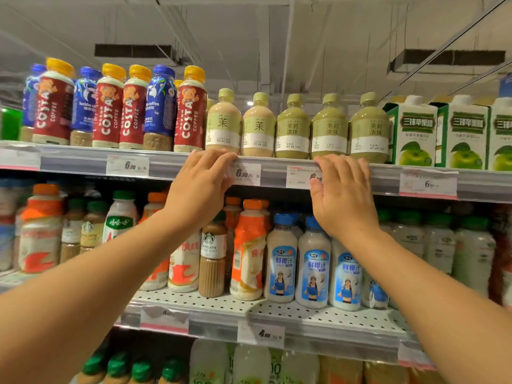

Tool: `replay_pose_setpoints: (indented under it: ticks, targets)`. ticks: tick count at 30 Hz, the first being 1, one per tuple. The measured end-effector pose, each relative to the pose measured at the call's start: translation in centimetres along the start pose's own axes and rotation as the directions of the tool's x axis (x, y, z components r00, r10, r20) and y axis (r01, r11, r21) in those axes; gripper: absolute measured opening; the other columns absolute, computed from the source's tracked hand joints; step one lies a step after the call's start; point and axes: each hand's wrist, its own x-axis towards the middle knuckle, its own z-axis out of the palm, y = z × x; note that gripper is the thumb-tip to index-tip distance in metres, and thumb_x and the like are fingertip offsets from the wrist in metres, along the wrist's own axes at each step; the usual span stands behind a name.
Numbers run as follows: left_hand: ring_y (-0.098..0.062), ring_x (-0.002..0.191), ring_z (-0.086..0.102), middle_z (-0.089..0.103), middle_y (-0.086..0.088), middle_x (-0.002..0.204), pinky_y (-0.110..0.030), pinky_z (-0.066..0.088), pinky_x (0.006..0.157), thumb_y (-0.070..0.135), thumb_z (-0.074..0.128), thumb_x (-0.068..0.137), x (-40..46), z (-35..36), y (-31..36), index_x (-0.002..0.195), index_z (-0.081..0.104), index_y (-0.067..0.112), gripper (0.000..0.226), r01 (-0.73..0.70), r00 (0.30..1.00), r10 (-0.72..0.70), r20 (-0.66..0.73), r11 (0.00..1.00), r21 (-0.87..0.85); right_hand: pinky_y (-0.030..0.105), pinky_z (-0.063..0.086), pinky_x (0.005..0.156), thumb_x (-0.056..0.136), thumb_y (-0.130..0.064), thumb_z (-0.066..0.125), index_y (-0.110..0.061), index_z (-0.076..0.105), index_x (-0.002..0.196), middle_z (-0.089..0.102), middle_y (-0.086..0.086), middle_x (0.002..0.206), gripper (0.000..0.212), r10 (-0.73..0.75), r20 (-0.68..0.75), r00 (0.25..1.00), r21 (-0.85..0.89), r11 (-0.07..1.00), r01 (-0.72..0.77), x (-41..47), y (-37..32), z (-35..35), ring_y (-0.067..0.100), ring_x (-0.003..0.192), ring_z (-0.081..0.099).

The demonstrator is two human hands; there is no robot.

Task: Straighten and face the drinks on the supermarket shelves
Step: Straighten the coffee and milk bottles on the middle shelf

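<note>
On the top shelf stand red Costa coffee bottles mixed with blue coffee bottles, then two beige tea bottles and three green matcha bottles. My left hand is raised to the shelf edge below the left beige bottle, fingers curved over the rail and holding nothing. My right hand is up at the rail under the middle matcha bottle, fingers straight, covering part of a price tag.
Green-apple drink cartons fill the top shelf's right end. The middle shelf holds orange-capped bottles, a Starbucks latte bottle and blue coconut juice bottles. More bottles stand on the lowest shelf.
</note>
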Motion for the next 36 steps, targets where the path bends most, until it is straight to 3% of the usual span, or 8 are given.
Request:
replay_pose_setpoints:
  ticks: [5, 10, 14, 20, 24, 28, 32, 36]
  targets:
    - [-0.025, 0.148, 0.009, 0.018, -0.004, 0.16, -0.045, 0.005, 0.119, 0.017, 0.047, 0.095, -2.8, -0.7, 1.3, 0.151, 0.022, 0.021, 0.061, 0.002, 0.988, -0.02, 0.154, 0.993, 0.116, 0.05, 0.005, 0.119, 0.098, -0.024, 0.041, -0.012, 0.038, 0.143, 0.038, 0.008, 0.147, 0.047, 0.071, 0.007, 0.997, 0.049, 0.996, -0.071, -0.8, -0.8, 0.4, 0.033, 0.141, 0.022]
    - [-0.017, 0.147, -0.002, 0.009, -0.002, 0.161, -0.042, 0.006, 0.12, 0.023, 0.04, 0.097, -14.0, -2.3, -0.4, 0.152, 0.017, 0.025, 0.06, -0.08, 0.883, -0.032, 0.469, 0.973, 0.218, 0.047, -0.007, 0.118, 0.099, -0.027, 0.04, -0.01, 0.018, 0.153, 0.002, 0.01, 0.163, 0.061, 0.121, 0.136, 0.983, 0.102, 0.986, -0.135, -3.3, -3.0, 0.7, 0.029, 0.149, -0.005]
    - [-0.022, 0.147, 0.011, 0.012, -0.004, 0.161, -0.036, 0.01, 0.118, 0.025, 0.045, 0.094, -19.3, -3.6, -5.0, 0.151, 0.017, 0.02, 0.064, 0.063, 0.771, -0.202, 0.603, 0.968, 0.243, 0.037, 0.0, 0.118, 0.099, -0.027, 0.043, -0.012, 0.031, 0.15, 0.016, 0.008, 0.161, 0.054, -0.054, 0.315, 0.948, 0.313, 0.949, -0.049, -10.9, -9.5, 2.1, 0.022, 0.148, 0.007]
    - [-0.024, 0.145, 0.015, 0.012, -0.006, 0.16, -0.039, 0.014, 0.118, 0.023, 0.039, 0.091, -22.9, -3.3, -10.9, 0.152, 0.013, 0.018, 0.066, 0.088, 0.713, -0.216, 0.667, 0.971, 0.22, 0.032, 0.016, 0.116, 0.102, -0.04, 0.029, -0.024, 0.03, 0.15, 0.029, -0.008, 0.155, 0.051, -0.036, 0.6, 0.799, 0.212, 0.971, -0.115, -17.1, -17.7, 6.7, 0.012, 0.143, 0.022]
    - [-0.023, 0.143, 0.021, 0.022, -0.005, 0.157, -0.039, 0.017, 0.117, 0.023, 0.044, 0.09, -25.7, -1.8, -13.1, 0.15, 0.02, 0.017, 0.065, 0.052, 0.736, -0.112, 0.668, 0.993, 0.11, 0.036, 0.024, 0.114, 0.099, -0.043, 0.031, -0.024, 0.04, 0.144, 0.043, -0.008, 0.145, 0.05, 0.058, 0.615, 0.787, 0.034, 0.994, -0.1, -17.5, -19.8, 7.7, 0.016, 0.134, 0.034]
    - [-0.025, 0.126, 0.05, 0.054, -0.004, 0.136, -0.038, 0.044, 0.101, 0.02, 0.062, 0.077, -26.1, -1.5, -14.3, 0.136, 0.049, 0.015, 0.061, -0.005, 0.827, -0.01, 0.562, 1.0, 0.025, 0.034, 0.028, 0.111, 0.1, -0.042, 0.033, -0.025, 0.043, 0.142, 0.045, -0.01, 0.142, 0.046, 0.161, 0.649, 0.744, -0.095, 0.987, -0.13, -16.8, -20.5, 8.0, 0.017, 0.13, 0.037]
    - [-0.023, 0.11, 0.055, 0.059, 0.001, 0.122, -0.038, 0.048, 0.089, 0.025, 0.048, 0.083, -23.6, -2.3, -15.2, 0.128, 0.051, 0.022, 0.045, 0.061, 0.797, 0.012, 0.604, 0.993, -0.101, 0.037, 0.047, 0.088, 0.097, -0.038, 0.038, -0.022, 0.065, 0.107, 0.06, -0.004, 0.108, 0.033, 0.197, 0.662, 0.723, -0.121, 0.98, -0.156, -13.7, -21.6, 6.9, 0.02, 0.105, 0.055]
    - [-0.022, 0.104, 0.056, 0.059, -0.001, 0.119, -0.04, 0.052, 0.084, 0.026, 0.052, 0.089, -18.4, -3.6, -17.4, 0.126, 0.053, 0.017, 0.038, 0.079, 0.896, -0.021, 0.443, 0.99, -0.113, 0.039, 0.05, 0.082, 0.092, -0.024, 0.051, -0.018, 0.065, 0.111, 0.057, -0.002, 0.114, 0.024, 0.278, 0.459, 0.844, 0.01, 0.948, -0.317, -7.2, -21.2, 5.7, 0.02, 0.099, 0.057]
